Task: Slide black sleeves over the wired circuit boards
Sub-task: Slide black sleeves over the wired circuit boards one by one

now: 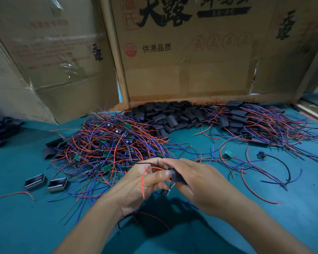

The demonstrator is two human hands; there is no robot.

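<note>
Teal tabletop [44,226], cardboard wall [187,70] behind.

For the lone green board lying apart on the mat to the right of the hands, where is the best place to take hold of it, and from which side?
Probably by its short edges, coming from above: the green board lies flat on the teal mat with bare mat around it. Its wires trail toward the near left, so fingers pinching from the far right side likely avoid them.
</note>
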